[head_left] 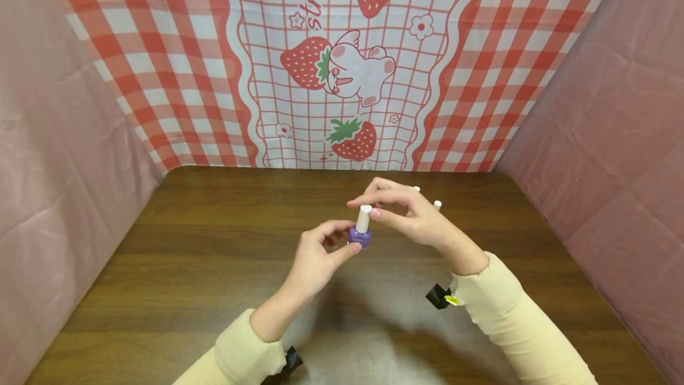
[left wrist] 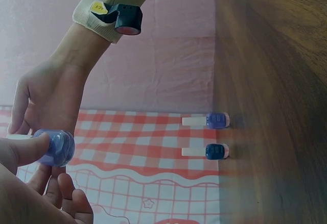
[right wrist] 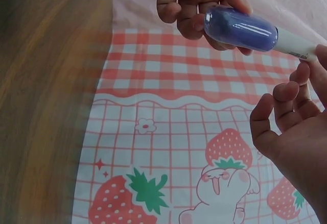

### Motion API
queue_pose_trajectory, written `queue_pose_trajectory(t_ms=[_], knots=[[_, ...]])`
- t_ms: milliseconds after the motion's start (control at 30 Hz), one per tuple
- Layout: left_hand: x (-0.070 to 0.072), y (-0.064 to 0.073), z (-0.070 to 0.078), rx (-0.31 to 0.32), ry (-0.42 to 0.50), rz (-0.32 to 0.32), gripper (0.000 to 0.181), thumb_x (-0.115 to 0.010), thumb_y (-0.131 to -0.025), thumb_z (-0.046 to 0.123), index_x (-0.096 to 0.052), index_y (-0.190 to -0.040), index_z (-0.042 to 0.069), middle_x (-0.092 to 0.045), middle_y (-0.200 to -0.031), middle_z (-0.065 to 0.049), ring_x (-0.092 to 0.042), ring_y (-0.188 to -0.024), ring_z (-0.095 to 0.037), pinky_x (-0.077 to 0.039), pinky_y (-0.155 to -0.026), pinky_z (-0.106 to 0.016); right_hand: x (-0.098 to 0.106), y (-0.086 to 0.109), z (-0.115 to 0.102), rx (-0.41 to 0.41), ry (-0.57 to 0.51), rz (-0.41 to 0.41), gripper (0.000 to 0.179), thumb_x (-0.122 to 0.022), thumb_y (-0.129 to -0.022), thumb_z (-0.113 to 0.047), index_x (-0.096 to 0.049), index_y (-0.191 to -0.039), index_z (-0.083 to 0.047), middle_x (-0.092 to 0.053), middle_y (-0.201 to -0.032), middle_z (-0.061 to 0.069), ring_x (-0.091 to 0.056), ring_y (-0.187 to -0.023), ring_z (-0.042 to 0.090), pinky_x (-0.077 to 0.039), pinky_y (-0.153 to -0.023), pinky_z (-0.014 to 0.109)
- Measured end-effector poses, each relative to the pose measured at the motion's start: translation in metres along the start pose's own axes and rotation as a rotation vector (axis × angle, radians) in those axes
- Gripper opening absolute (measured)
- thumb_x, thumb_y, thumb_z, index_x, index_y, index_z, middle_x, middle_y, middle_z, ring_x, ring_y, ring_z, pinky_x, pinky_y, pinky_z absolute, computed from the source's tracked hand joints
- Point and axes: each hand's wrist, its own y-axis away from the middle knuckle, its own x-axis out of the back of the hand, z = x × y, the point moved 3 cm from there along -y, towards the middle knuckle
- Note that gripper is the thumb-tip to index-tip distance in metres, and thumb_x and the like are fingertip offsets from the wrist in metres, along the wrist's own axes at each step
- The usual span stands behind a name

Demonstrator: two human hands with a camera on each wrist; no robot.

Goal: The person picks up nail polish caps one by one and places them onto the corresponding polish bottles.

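Observation:
Above the middle of the table, my left hand (head_left: pixel 315 257) holds a bottle of purple nail polish (head_left: pixel 360 237) by its glass body, thumb on the near side. The bottle's white cap (head_left: pixel 364 219) points up in the head view. My right hand (head_left: pixel 419 218) has its thumb and a finger at the top of the cap, pinching it in the right wrist view, where the cap (right wrist: pixel 294 44) is still joined to the purple body (right wrist: pixel 240 27). The other right fingers are loosely bent.
Two more nail polish bottles stand on the wooden table (head_left: pixel 214 290): one purple (left wrist: pixel 218 120), one dark blue (left wrist: pixel 217 151), both white-capped. My right hand mostly hides them in the head view. A strawberry-print checked cloth (head_left: pixel 176 76) hangs behind, with pink cloth (head_left: pixel 598 123) at the sides.

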Motion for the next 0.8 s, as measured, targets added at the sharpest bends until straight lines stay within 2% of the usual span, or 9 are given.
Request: queue_pose_trajectory(t_ms=[133, 400, 800], knots=[[-0.0002, 0.0001, 0.0000, -0.002, 0.001, 0.003, 0.027, -0.078, -0.076, 0.008, -0.071, -0.102, 0.010, -0.069, -0.086, -0.004, -0.057, -0.077, -0.019, -0.045, -0.073, -0.032, -0.0007, 0.0005, 0.0004, -0.001, 0.014, 0.004, 0.020, -0.056, -0.095, -0.016, -0.069, -0.109, -0.011, -0.062, -0.100, 0.004, -0.056, -0.094, 0.018, -0.046, -0.078, 0.031], [0.0001, 0.0001, 0.0004, -0.008, 0.009, 0.013, 0.028, -0.078, -0.075, 0.008, -0.071, -0.101, 0.010, -0.068, -0.085, -0.004, -0.056, -0.076, -0.018, -0.045, -0.072, -0.030, -0.0005, 0.0016, 0.0008, -0.006, 0.053, 0.042, 0.017, -0.059, -0.093, -0.013, -0.069, -0.106, -0.011, -0.062, -0.098, -0.002, -0.057, -0.090, 0.016, -0.047, -0.075, 0.031], [0.0003, -0.0002, 0.0004, 0.006, 0.000, 0.015, 0.028, -0.079, -0.075, 0.010, -0.070, -0.102, 0.010, -0.069, -0.087, -0.004, -0.056, -0.076, -0.016, -0.045, -0.073, -0.031, -0.0020, -0.0003, 0.0022, 0.015, 0.093, 0.109, 0.013, -0.065, -0.088, -0.009, -0.070, -0.099, -0.005, -0.064, -0.091, -0.003, -0.054, -0.079, 0.012, -0.044, -0.067, 0.026]])
